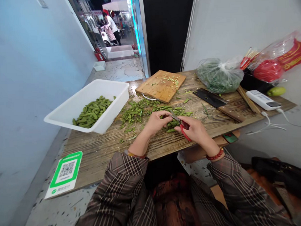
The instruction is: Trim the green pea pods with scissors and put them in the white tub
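Plaid sleeves [111, 190] fill the bottom of the head view, closest to you; cuffs sit back from the wrists, clear of the scissors. Your right hand [194, 128], just right of centre, is closed around the red-handled scissors [185, 133]. Your left hand [157, 122] is curled, fingertips near the blades; can't tell if a pod is between them. Loose pods [131, 116] lie mid-frame, ahead of and under your hands; more pods [94, 111] sit in the white tub [115, 108], left.

Main risk: nicked left fingertips, since they're so close to the blades. Scraps among the loose pods could get picked up with them.

Obstacles: cutting board [157, 85] at upper centre, behind the pods. Cleaver [209, 97] right of centre; a wide right-arm swing could catch its handle. Bagged greens [219, 76] upper right, white power strip [260, 99] far right; its cables [267, 119] hang over the table edge [164, 152], so a snag could drag it.
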The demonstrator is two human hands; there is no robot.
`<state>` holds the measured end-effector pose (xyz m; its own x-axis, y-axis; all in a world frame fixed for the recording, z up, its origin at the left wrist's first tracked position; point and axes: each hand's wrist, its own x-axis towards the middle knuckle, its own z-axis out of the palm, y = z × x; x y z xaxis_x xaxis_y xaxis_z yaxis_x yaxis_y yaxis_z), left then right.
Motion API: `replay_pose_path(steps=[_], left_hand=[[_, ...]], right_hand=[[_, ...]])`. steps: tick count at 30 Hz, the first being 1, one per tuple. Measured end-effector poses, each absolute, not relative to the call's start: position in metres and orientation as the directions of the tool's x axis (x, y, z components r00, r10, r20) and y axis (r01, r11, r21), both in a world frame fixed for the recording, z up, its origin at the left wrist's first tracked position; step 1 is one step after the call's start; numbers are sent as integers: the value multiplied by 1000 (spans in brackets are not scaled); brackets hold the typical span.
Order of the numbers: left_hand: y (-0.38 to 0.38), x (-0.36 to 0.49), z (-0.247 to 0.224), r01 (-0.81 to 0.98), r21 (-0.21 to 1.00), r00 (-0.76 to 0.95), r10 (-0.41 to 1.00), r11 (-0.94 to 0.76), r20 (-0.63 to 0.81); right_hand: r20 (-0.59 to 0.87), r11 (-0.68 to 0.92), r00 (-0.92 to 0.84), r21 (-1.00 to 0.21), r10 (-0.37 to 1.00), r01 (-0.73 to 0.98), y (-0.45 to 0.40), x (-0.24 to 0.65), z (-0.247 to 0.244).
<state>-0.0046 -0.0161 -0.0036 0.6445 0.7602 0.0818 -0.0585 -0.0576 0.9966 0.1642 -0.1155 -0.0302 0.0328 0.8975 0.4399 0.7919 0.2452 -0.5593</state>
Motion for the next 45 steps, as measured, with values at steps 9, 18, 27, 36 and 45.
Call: replay_pose_path(steps=[9,18,27,36,45], left_hand=[[-18,-5,-2,-34,994,656,748,-100,97],[-18,-6,-1,4,996,644,762,-87,64],[-8,-10,-3,-269,950,517,856,155,7],[-8,-11,0,-400,872,524,851,283,-36],[-15,-7,-1,-343,897,556,830,277,-44]], right_hand=[[439,235,32,-540,898,808,-115,160,-33],[398,230,-6,-517,917,825,-116,165,-32],[442,152,150,-577,884,802,-114,171,-37],[461,201,123,-591,879,781,-112,159,-36],[496,234,128,-602,859,763,-105,149,-34]])
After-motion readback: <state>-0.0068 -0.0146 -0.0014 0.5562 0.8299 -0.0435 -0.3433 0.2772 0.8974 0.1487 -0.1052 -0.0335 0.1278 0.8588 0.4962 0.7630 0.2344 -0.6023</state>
